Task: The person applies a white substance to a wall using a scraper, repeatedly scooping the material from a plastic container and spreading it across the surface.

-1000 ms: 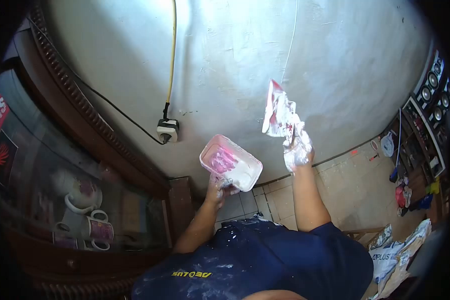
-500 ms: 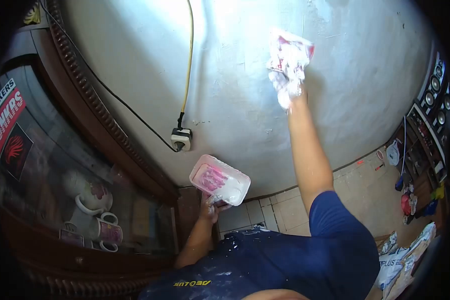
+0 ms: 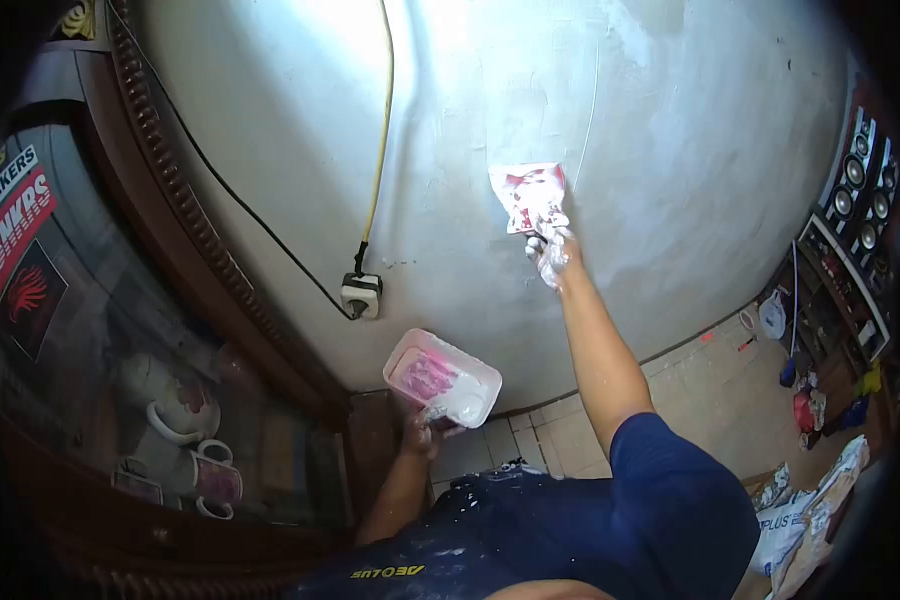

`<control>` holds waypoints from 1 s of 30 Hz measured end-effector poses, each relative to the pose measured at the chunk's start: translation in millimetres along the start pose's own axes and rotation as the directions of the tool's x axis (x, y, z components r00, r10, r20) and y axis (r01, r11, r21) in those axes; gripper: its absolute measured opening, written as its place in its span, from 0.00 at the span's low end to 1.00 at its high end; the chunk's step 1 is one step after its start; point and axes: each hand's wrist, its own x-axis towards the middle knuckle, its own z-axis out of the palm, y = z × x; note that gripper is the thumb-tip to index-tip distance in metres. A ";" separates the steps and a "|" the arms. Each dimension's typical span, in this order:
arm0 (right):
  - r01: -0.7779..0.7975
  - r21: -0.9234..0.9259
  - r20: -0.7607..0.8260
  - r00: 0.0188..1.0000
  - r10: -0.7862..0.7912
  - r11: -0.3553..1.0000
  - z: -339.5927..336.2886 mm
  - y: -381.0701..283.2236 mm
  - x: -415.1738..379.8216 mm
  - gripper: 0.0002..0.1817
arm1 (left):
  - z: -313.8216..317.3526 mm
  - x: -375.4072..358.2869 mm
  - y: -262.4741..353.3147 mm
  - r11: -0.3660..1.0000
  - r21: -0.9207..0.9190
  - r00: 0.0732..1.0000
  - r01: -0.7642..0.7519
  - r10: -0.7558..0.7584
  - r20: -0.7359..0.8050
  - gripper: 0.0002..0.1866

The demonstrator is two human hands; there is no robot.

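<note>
My right hand (image 3: pixel 552 256), smeared with white paste, is closed around a red putty scraper (image 3: pixel 532 190) caked in the same paste. Its wide blade lies at or against the grey-white wall (image 3: pixel 470 130); exact contact is hard to make out. Lower down, my left hand (image 3: pixel 426 430) grips a pale pink plastic tub (image 3: pixel 444 376) from beneath and the side, most of its fingers hidden. Inside the tilted tub, white paste (image 3: pixel 465 400) sits at the right end and pink shows at the left.
A power socket (image 3: pixel 361 294) with a yellow cable (image 3: pixel 382 140) hangs on the wall. To the left stands a dark wooden glass cabinet (image 3: pixel 260 320) holding mugs. Shelves (image 3: pixel 845 290) with speakers line the right side; a torn sack (image 3: pixel 785 530) lies on the tiled floor (image 3: pixel 580 425).
My right hand has swept the scraper down and slightly left along the wall. A thin line now shows on the wall near its path. My left hand keeps the tub almost where it was.
</note>
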 end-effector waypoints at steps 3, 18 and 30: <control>0.083 0.076 0.156 0.983 -0.094 0.994 12.6 -44.7 27.6 0.09 | 2.4 -0.2 5.1 0.998 -0.030 0.999 0.050 -0.050 0.003 0.30; 0.037 0.045 -0.100 0.994 -0.032 0.998 -36.2 43.9 0.9 0.10 | 16.3 -9.5 9.1 0.998 0.031 0.998 0.058 -0.059 0.019 0.30; 0.291 -0.075 -0.095 0.950 -0.298 0.954 69.9 -88.3 75.6 0.05 | 30.7 -4.3 8.0 0.997 0.035 0.997 0.075 -0.075 -0.006 0.30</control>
